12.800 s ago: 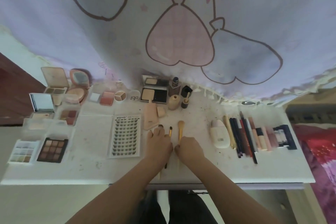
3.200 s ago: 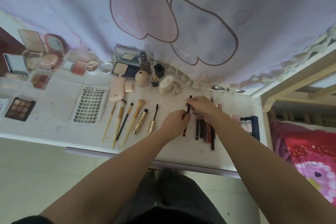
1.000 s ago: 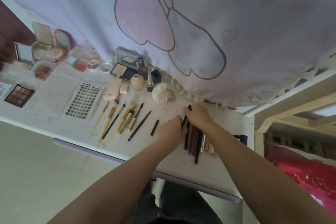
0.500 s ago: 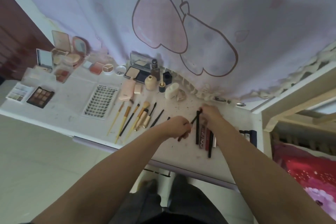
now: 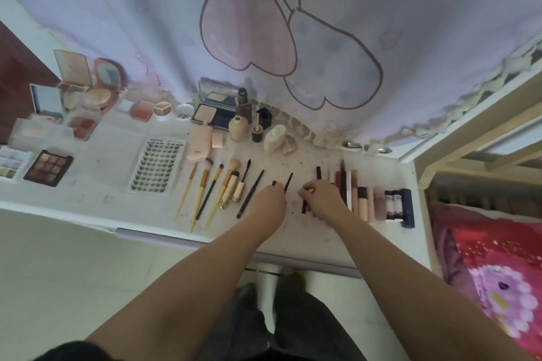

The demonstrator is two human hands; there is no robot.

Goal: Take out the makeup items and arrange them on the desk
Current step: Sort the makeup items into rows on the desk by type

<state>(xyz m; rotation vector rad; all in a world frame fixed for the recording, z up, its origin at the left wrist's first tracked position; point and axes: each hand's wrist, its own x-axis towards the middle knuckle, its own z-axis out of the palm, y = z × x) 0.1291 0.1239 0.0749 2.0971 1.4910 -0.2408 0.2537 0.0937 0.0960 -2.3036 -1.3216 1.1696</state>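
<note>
Makeup lies in rows on the white desk (image 5: 96, 155). Gold-handled brushes (image 5: 205, 184) and a long black brush (image 5: 250, 193) lie side by side at the middle. My left hand (image 5: 268, 201) pinches a thin black pencil (image 5: 288, 182) just right of them, next to a short black piece (image 5: 274, 183). My right hand (image 5: 322, 198) has its fingers curled round a dark pencil (image 5: 305, 209) at the left end of the row of pencils and lipsticks (image 5: 363, 202).
A lash tray (image 5: 155, 167), an eyeshadow palette (image 5: 48, 167), open compacts (image 5: 88, 91), a black powder compact (image 5: 211, 114) and small bottles (image 5: 237, 126) sit along the left and back. A curtain (image 5: 264, 23) hangs behind. A bed with a red cover (image 5: 498, 272) is at the right.
My left hand has carried the thin black pencil leftward, away from my right hand, toward the brushes. My right hand stays at the pencil row. The view has shifted slightly.
</note>
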